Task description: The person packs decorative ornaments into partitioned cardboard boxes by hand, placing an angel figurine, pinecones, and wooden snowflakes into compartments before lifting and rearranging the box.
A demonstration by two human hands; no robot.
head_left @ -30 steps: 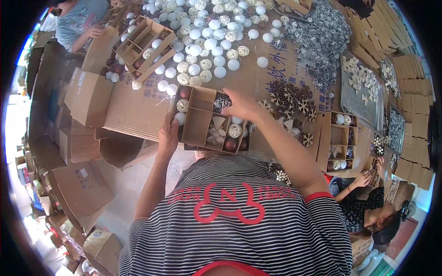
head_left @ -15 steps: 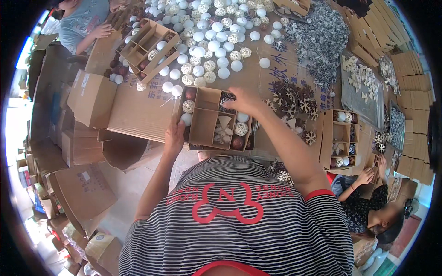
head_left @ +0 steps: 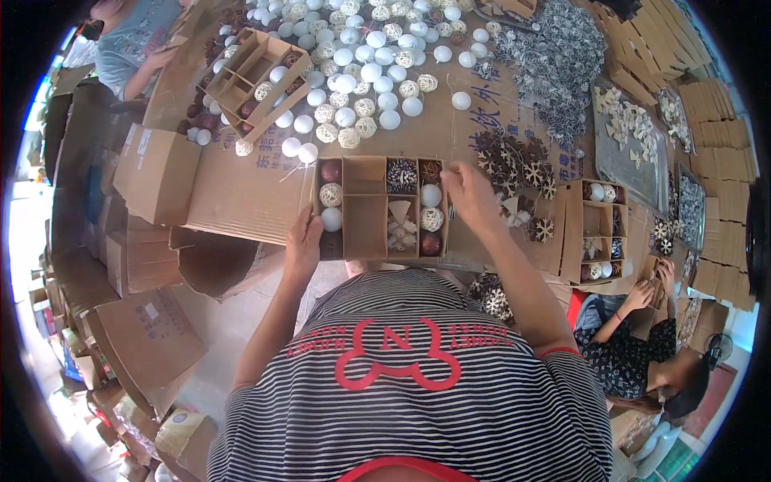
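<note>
A compartmented cardboard box [head_left: 365, 229] lies on the cardboard-covered table in front of me. It holds white balls, woven balls, dark red balls, a dark pine-cone piece and pale star shapes. My left hand [head_left: 303, 241] grips the box's left edge. My right hand [head_left: 468, 193] rests at the box's upper right corner, fingers curled over the rim next to a white ball [head_left: 431, 195]. Whether it pinches anything is hidden.
Loose white and woven balls [head_left: 365, 72] cover the table beyond the box. Dark snowflake ornaments [head_left: 514, 169] lie to the right, another filled divider box [head_left: 598, 229] further right. A person [head_left: 634, 353] sits at lower right, another person [head_left: 132, 40] at top left. Empty cartons [head_left: 152, 173] stand left.
The box has turned from tilted to square in front of me and sits lower. My right hand moved from its top edge to its upper right corner.
</note>
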